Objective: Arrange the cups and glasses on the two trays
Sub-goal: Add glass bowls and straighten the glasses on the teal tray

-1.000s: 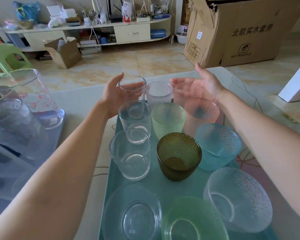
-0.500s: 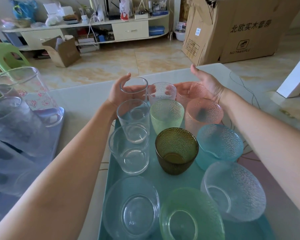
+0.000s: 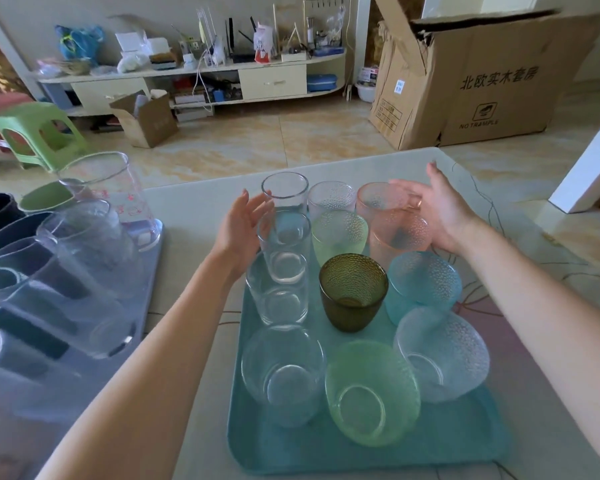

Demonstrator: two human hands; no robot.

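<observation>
A teal tray [image 3: 326,452] on the table holds several glasses in rows: clear tumblers [image 3: 284,251] down the left, a dark olive cup [image 3: 352,292] in the middle, pink dimpled glasses [image 3: 400,237] at the far right, a blue one [image 3: 423,285], and a green one [image 3: 371,393] in front. My left hand [image 3: 239,230] is spread flat against the left side of the far clear tumblers. My right hand [image 3: 437,206] is open beside the far pink glasses, fingers apart. Neither hand grips anything.
A second grey-blue tray [image 3: 84,393] at the left carries a clear pitcher [image 3: 118,195], tall clear glasses and dark cups. Beyond the table lie a tiled floor, a big cardboard box [image 3: 492,81], a green stool [image 3: 39,136] and a low shelf.
Both hands have drawn back toward me along the sides of the far row. The view has tilted up, showing more of the room. The glasses stay in place.
</observation>
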